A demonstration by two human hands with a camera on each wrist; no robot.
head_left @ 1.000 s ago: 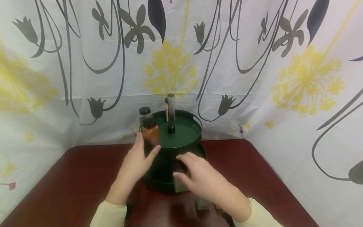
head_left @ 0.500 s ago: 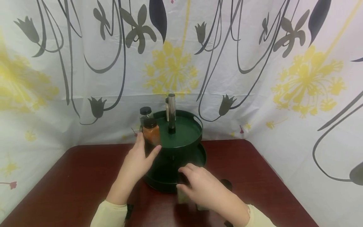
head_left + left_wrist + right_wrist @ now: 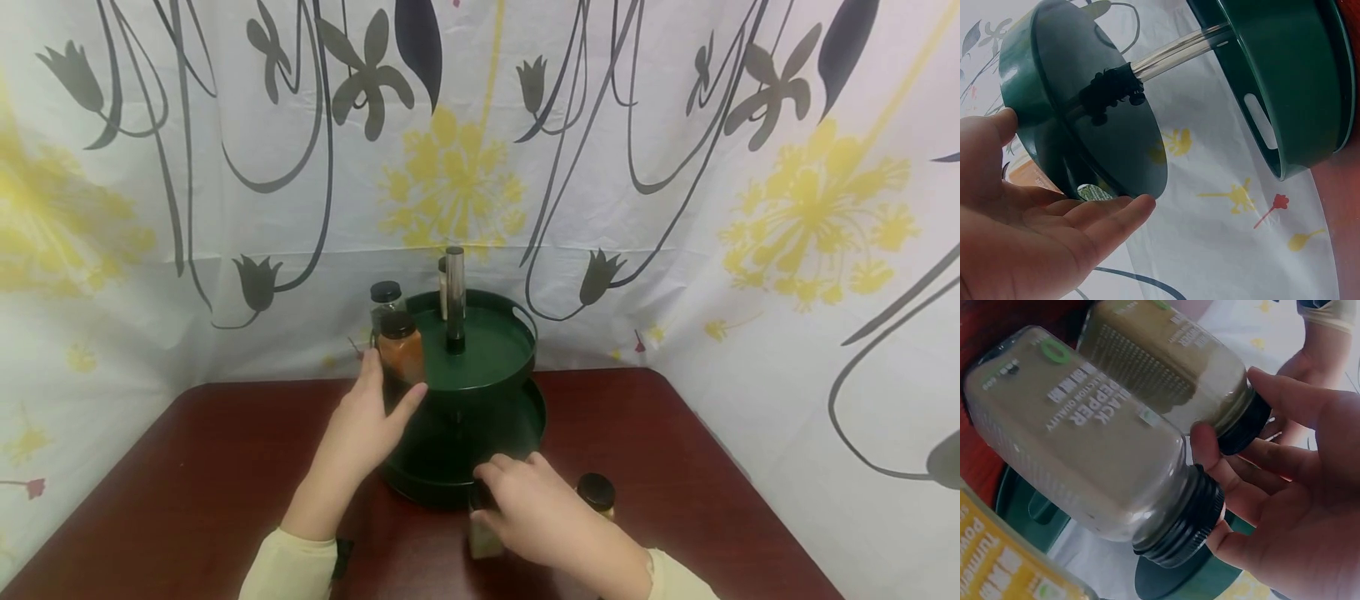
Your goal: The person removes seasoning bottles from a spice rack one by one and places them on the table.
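Note:
My left hand (image 3: 352, 442) touches the left side of the green upper tray (image 3: 480, 385) with straight, spread fingers, beside an orange-filled jar (image 3: 402, 354). In the left wrist view the thumb and fingertips of this hand (image 3: 1054, 231) lie along the tray's wall (image 3: 1019, 81). Just in front of the lower tray (image 3: 427, 493), my right hand (image 3: 525, 512) pinches a jar (image 3: 486, 546) near its top. The right wrist view shows that hand (image 3: 1297, 481) round the black cap of this jar (image 3: 1160, 369); other fingers touch the cap of a black pepper jar (image 3: 1072, 431).
A yellow turmeric jar (image 3: 1004, 562) stands near the right hand; a black-capped jar (image 3: 596, 492) shows beyond the right wrist. On the upper tray are a clear jar (image 3: 386, 302), a pale jar behind the metal post (image 3: 455, 300). Patterned cloth (image 3: 450, 167) surrounds the red-brown table (image 3: 262, 467).
My right hand and its jar have moved away from the lower tray, toward the table's front. More of the black-capped jar at the right shows. The left hand has stayed in place.

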